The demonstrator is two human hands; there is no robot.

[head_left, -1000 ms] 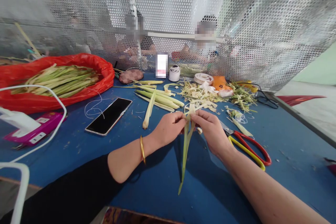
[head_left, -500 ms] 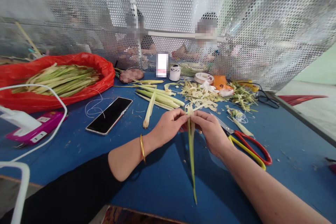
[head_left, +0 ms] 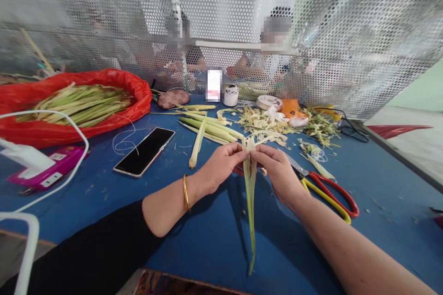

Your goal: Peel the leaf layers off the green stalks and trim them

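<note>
Both my hands pinch the pale, broad end of a long green-and-white plant leaf (head_left: 250, 198), whose narrow tip hangs toward me over the blue table. My left hand (head_left: 223, 166), with a gold bangle at the wrist, grips its left edge between thumb and fingers. On the other edge, my right hand (head_left: 277, 168) is closed the same way. A slit or fold runs down the leaf between my thumbs. Just beyond my left hand lie several cut leaf stalks (head_left: 211, 128). Beside my right forearm rest scissors (head_left: 321, 189) with red and yellow handles.
A red plastic bag (head_left: 138, 97) holding many green leaves (head_left: 83, 103) sits at the left. Near it are a black phone (head_left: 145, 151) and a purple power strip (head_left: 51, 173). Leaf scraps (head_left: 266, 120) are heaped at the back. People sit behind a perforated screen (head_left: 224, 14).
The leaf's two sides stand wider apart below my thumbs, and its tip has swung slightly left and toward me. My hands keep nearly the same place.
</note>
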